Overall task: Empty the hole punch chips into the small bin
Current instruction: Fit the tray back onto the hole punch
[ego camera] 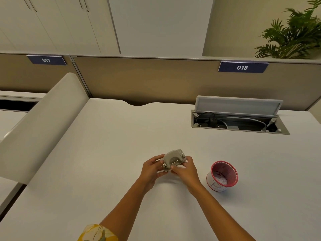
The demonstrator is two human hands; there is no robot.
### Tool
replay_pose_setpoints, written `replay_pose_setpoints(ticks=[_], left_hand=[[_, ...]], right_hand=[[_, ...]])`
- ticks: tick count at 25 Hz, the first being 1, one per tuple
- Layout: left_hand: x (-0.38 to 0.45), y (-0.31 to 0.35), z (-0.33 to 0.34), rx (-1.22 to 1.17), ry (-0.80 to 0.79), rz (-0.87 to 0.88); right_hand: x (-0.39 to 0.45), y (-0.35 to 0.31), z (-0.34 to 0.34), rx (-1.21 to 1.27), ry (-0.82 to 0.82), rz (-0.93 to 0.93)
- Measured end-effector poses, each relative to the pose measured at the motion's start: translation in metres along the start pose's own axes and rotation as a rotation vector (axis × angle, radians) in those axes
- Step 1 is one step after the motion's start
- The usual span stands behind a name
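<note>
Item: punch (173, 160), grey, two-hole. We are holding it in both hands just above the bench (107, 153), its underside turned up toward us, well short of the bin.

Left hand (152, 168): we are cupping the punch's left end, fingers (159, 158) curled round the body and pinching it.

Right hand (185, 171): we are gripping the right end, fingers (176, 169) pressed together over the near edge of the base, where the chip cover would sit (whether that cover is on, off or part-way we cannot tell; the hand is hiding it).

Item: bin (223, 176), a small red-rimmed cup, upright on the bench to the right of the hands, near but apart. White chips (220, 179) are already lying in its bottom.

Step in hand, as we are judging it: working at the base cover, either freeing it or seating it. Given chips in the bin, some emptying looks done.

Next move calls for: if chips remain, carrying the punch right until it is over the bin's mouth, open side down, and tapping; the mouth is narrow, so the punch needs centring or chips will be scattering on the bench.
</note>
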State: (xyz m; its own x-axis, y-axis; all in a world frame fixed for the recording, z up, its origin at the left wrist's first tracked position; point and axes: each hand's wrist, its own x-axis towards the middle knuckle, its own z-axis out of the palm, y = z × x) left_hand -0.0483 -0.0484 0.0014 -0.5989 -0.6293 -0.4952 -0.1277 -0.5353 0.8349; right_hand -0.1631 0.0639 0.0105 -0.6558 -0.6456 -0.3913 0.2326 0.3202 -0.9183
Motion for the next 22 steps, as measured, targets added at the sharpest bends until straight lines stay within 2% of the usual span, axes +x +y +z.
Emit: replay_pose_setpoints(ticks=[5, 14, 18, 22], left_hand=[[0.029, 0.025, -0.009, 0.106, 0.005, -0.006], [0.107, 0.04, 0.011, -0.035, 0.259, -0.023], [0.133, 0.052, 0.024, 0.042, 0.206, 0.068], [0.154, 0.058, 0.033, 0.285, 0.055, 0.202]], right_hand=[[0.033, -0.015, 0.003, -0.256, 0.058, -0.171], [0.102, -0.023, 0.018, -0.195, 0.261, -0.112], [0.133, -0.031, 0.019, -0.154, 0.351, -0.125], [0.157, -0.037, 0.022, -0.177, 0.406, -0.186]])
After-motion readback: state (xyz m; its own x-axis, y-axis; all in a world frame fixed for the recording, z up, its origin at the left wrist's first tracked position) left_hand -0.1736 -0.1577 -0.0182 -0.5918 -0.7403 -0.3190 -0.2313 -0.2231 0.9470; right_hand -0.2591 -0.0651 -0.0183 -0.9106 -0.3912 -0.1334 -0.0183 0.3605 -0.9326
